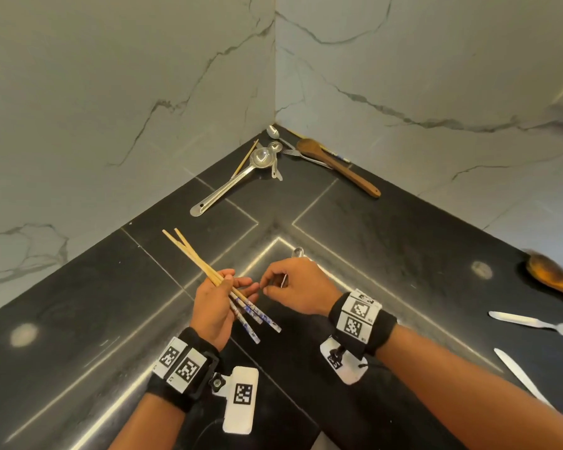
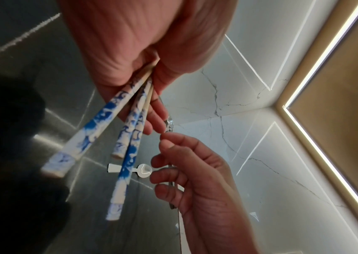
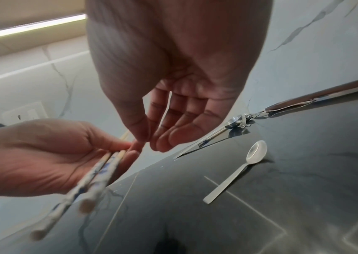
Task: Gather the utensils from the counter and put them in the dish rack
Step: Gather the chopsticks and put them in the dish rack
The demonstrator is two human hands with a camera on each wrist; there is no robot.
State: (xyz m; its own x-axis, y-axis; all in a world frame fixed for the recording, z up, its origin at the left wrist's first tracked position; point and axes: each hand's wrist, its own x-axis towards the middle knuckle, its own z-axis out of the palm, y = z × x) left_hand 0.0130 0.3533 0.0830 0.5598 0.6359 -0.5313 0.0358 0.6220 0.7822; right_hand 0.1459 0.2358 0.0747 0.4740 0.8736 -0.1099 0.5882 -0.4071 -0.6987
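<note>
My left hand (image 1: 241, 284) grips a small bundle of chopsticks (image 1: 189, 248), wooden tips pointing away to the left and blue-and-white patterned ends (image 2: 127, 123) sticking out below the palm. My right hand (image 1: 268, 285) hovers just right of the left fingertips, fingers loosely curled, thumb near the forefinger. The right wrist view shows nothing in its palm (image 3: 195, 96). A small steel spoon (image 3: 238, 171) lies on the black counter (image 1: 387, 254) just beyond the right hand. No dish rack is in view.
In the counter's far corner lie a steel ladle (image 1: 228, 186), a lone chopstick (image 1: 246, 159), a fork (image 1: 301, 154) and a dark wooden spatula (image 1: 338, 167). At the right edge are a wooden spoon (image 1: 553, 280), a fork (image 1: 540, 324) and a knife (image 1: 520, 375). Marble walls (image 1: 143, 92) close both sides.
</note>
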